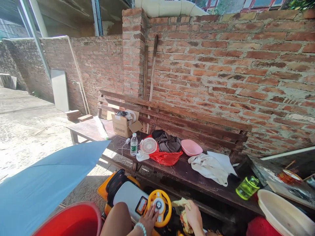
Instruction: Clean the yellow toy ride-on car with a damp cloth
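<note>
Ride-on toy car [129, 196] below, left grip [149, 219] spread apart, resting on its yellow steering wheel [159, 208]; right grip [194, 216] just beside the wheel, closed on a crumpled yellow cloth [181, 204] against the toy; lime-green bottle [247, 187] on the wooden worktop [209, 190] beyond.

Glossy plastic toy car [129, 200] before a rough red brick wall [221, 65]
The toy car's body is smooth white and orange plastic, and its steering wheel [159, 208] is shiny yellow plastic. The crumpled cloth [181, 203] looks soft and matt. The table [177, 173] is dark, worn wood, the red plastic bag [166, 158] is thin and shiny, and the cardboard box [122, 125] is matt.
</note>
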Tool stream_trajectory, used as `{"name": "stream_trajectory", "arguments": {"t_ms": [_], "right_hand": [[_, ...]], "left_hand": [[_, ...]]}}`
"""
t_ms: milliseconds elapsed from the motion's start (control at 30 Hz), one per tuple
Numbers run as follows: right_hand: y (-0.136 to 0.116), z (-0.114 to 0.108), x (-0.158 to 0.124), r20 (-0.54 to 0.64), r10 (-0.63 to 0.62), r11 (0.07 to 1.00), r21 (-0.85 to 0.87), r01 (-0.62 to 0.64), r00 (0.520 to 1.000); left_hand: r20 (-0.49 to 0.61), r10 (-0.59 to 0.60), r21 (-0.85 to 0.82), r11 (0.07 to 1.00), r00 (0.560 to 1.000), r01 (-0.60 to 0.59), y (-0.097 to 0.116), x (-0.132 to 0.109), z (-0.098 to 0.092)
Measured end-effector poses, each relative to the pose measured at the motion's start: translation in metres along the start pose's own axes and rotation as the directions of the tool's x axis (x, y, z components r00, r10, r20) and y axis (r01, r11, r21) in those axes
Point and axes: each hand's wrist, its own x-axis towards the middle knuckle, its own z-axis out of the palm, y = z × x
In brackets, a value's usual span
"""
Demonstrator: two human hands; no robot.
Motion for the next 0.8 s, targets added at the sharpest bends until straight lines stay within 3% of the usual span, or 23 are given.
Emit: {"name": "stream_trajectory", "arguments": {"t_ms": [33, 133, 233, 333, 433, 500, 600, 700, 800], "right_hand": [[0.010, -0.003, 0.002, -0.022, 0.040, 0.999, -0.021, -0.041, 0.999], [0.032, -0.005, 0.002, -0.095, -0.013, 1.000, -0.024, 0.010, 0.995], [0.034, -0.006, 0.000, -0.190, -0.002, 0.995, 0.093, 0.020, 0.982], [0.028, -0.005, 0.000, -0.252, 0.014, 0.975, 0.217, 0.042, 0.968], [0.027, 0.014, -0.004, -0.182, -0.047, 0.959, 0.267, 0.096, 0.982], [0.029, 0.033, -0.009, -0.123, -0.070, 0.959, 0.266, 0.101, 0.990], [0.030, 0.053, -0.014, -0.142, -0.058, 0.966, 0.242, 0.092, 0.988], [0.027, 0.050, -0.015, -0.194, -0.029, 0.977, 0.202, 0.069, 0.981], [0.027, 0.031, -0.010, -0.150, 0.019, 0.995, 0.096, -0.004, 0.989]], "left_hand": [[0.011, 0.001, -0.005, 1.000, 1.000, -0.001, 0.000, -0.001, -0.002], [0.015, 0.039, -0.016, 0.999, 0.999, -0.039, -0.001, -0.003, -0.007], [0.005, 0.028, -0.009, 1.000, 1.000, -0.028, 0.000, -0.005, -0.005], [-0.092, 0.008, 0.042, 0.999, 0.996, -0.004, 0.003, -0.007, 0.002], [-0.187, 0.016, 0.095, 0.995, 0.982, 0.002, 0.005, -0.008, 0.009], [-0.201, 0.017, 0.105, 0.994, 0.979, 0.004, 0.006, -0.008, 0.011], [-0.193, 0.010, 0.094, 0.996, 0.981, 0.008, 0.006, -0.010, 0.008], [-0.164, 0.041, 0.050, 0.998, 0.986, -0.033, 0.003, -0.012, 0.004], [-0.111, 0.074, -0.019, 0.997, 0.991, -0.076, -0.001, -0.008, 0.003]]}}
